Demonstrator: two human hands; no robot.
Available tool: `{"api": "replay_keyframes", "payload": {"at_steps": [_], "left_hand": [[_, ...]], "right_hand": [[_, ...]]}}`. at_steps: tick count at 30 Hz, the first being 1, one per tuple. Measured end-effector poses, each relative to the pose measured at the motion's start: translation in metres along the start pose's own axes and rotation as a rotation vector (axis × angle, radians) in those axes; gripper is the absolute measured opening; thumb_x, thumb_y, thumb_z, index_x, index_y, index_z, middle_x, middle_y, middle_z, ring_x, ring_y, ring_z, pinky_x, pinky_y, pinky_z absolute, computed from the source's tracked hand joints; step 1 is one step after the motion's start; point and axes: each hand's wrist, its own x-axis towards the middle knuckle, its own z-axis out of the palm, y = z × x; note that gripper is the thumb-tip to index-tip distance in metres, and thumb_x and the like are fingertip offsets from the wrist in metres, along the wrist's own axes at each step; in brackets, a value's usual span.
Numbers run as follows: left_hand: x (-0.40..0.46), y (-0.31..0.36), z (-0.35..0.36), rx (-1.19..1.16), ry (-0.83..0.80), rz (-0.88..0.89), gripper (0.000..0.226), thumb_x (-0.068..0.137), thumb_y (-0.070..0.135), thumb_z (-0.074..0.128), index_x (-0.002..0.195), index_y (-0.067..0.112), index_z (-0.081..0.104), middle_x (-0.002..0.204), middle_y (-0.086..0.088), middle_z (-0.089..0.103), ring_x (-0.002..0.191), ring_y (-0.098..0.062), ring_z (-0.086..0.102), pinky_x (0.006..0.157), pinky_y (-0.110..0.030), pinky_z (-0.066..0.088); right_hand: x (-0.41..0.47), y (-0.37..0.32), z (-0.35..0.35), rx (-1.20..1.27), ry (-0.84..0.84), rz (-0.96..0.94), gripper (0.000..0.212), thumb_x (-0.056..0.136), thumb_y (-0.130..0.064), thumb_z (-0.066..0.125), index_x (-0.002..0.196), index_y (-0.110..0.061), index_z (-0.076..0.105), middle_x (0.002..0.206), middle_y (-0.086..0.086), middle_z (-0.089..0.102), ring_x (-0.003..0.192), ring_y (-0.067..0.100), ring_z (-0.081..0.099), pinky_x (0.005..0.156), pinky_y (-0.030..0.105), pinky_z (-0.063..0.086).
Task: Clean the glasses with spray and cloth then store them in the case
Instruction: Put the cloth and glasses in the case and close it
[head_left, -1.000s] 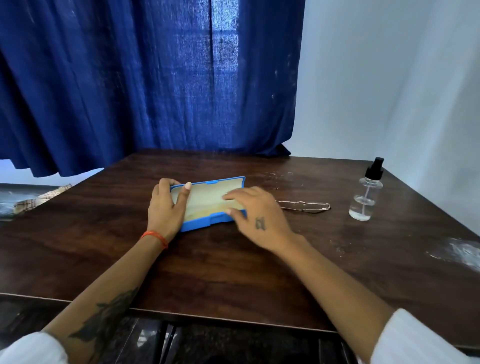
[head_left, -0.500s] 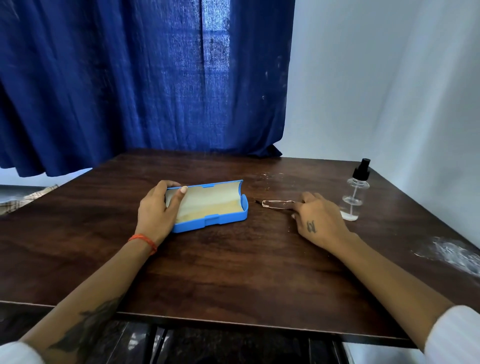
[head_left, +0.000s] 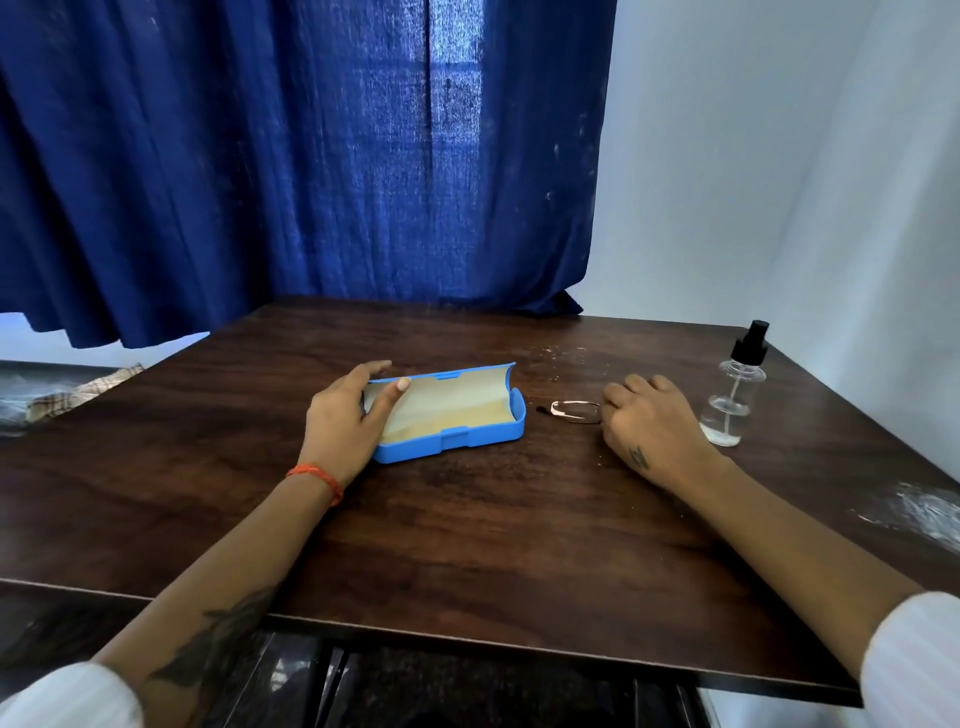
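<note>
Dark wood-grain surface (head_left: 467, 545), square-ish, near edge overhanging a dark base. Whitish smears on its far middle and a larger pale patch (head_left: 919, 514) at right edge. Blue curtain (head_left: 311, 182) hangs behind, bottom hem brushing the far edge; white wall (head_left: 779, 182) to the right. Checked cloth (head_left: 83, 397) lies off the surface at far left. Blue case (head_left: 457, 436) open mid-surface, tan lining showing; left hand (head_left: 345, 421) grips its left end, fingers curled round the lid edge, thumb on the lining. Glasses (head_left: 574, 410) lie flat just right of the case, not in it. Right hand (head_left: 652, 428) rests on the surface, fingers curled at the glasses' right end; cannot tell if they pinch the frame. Spray bottle (head_left: 735, 395) stands upright near the right edge, beside the right hand.
</note>
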Motion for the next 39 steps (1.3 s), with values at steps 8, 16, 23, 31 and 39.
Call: {"api": "replay_keyframes", "payload": {"at_steps": [8,16,23,31,39], "left_hand": [[-0.001,0.002,0.001,-0.011,-0.054,0.017,0.049,0.088,0.035,0.054,0.132,0.015,0.047,0.141,-0.009,0.046,0.135,-0.021,0.034,0.108,-0.040,0.034],[-0.003,0.001,0.000,-0.027,-0.090,0.033,0.047,0.092,0.036,0.045,0.135,0.018,0.044,0.143,-0.008,0.043,0.139,-0.022,0.027,0.113,-0.039,0.027],[-0.004,0.001,0.000,0.018,-0.114,0.071,0.045,0.093,0.034,0.045,0.135,0.019,0.042,0.145,-0.007,0.040,0.140,-0.024,0.024,0.112,-0.036,0.024],[-0.005,0.003,-0.001,0.028,-0.125,0.064,0.045,0.093,0.034,0.044,0.136,0.019,0.042,0.146,-0.007,0.039,0.140,-0.024,0.024,0.112,-0.038,0.024],[-0.005,0.003,-0.002,0.044,-0.133,0.074,0.044,0.093,0.035,0.045,0.135,0.020,0.043,0.145,-0.006,0.040,0.139,-0.023,0.026,0.112,-0.039,0.025]], "right_hand": [[0.005,-0.015,-0.019,0.070,0.411,-0.142,0.015,0.082,-0.014,0.058,0.069,-0.009,0.066,0.070,0.005,0.061,0.062,0.024,0.055,0.057,0.033,0.041],[0.048,-0.072,-0.035,0.132,0.541,-0.380,0.014,0.077,0.000,0.061,0.065,-0.009,0.060,0.067,0.004,0.055,0.061,0.022,0.048,0.060,0.030,0.029],[0.068,-0.088,-0.025,0.160,0.326,-0.387,0.010,0.068,-0.003,0.070,0.065,-0.011,0.064,0.071,0.002,0.061,0.064,0.021,0.055,0.055,0.030,0.042],[0.073,-0.097,-0.030,0.276,0.111,-0.298,0.021,0.047,-0.001,0.080,0.060,-0.009,0.065,0.057,0.005,0.058,0.050,0.026,0.058,0.047,0.026,0.045],[0.047,-0.106,-0.027,0.524,0.082,-0.095,0.036,0.064,0.008,0.055,0.098,-0.001,0.063,0.073,0.015,0.066,0.057,0.036,0.060,0.053,0.032,0.046]]}}
